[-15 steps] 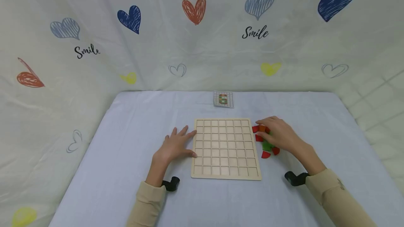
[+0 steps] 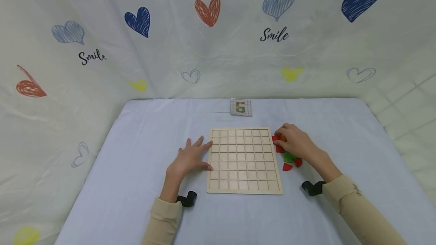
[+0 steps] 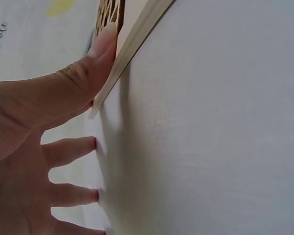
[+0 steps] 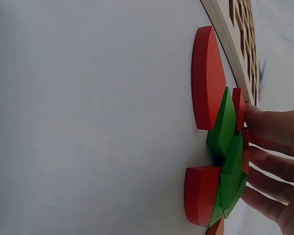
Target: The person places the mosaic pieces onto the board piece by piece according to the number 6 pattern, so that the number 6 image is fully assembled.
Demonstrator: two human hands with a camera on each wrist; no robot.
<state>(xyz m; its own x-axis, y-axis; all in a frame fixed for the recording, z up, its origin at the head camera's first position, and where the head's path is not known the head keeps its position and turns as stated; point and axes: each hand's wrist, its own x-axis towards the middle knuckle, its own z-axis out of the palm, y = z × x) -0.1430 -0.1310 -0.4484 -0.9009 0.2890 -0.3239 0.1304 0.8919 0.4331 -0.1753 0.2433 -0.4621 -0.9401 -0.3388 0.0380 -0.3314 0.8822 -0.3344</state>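
A pale wooden grid board point(image 2: 242, 160) lies flat on the table. Against its left edge my left hand point(image 2: 187, 160) rests with fingers spread; its thumb point(image 3: 104, 44) lies over the frame in the left wrist view. Beyond the board's upper right corner, my right hand point(image 2: 298, 141) bends over a small pile of coloured pieces, pinching a red piece point(image 2: 274, 138) between thumb and fingertips. Close under that hand lie green pieces point(image 4: 232, 169) and a red quarter-round piece point(image 4: 207, 78), with another red piece point(image 4: 202, 196) nearer the wrist camera.
At the back of the table lies a small card point(image 2: 240, 107) printed with a coloured pattern on a grid. A white cloth point(image 2: 143, 143) covers the table, and a curtain with hearts point(image 2: 207, 48) hangs behind it. Both wrists wear black camera mounts point(image 2: 312, 188).
My right hand has shifted slightly left and away from me, its fingers drawing in around the red piece near the board. The left hand stays at the board's edge.
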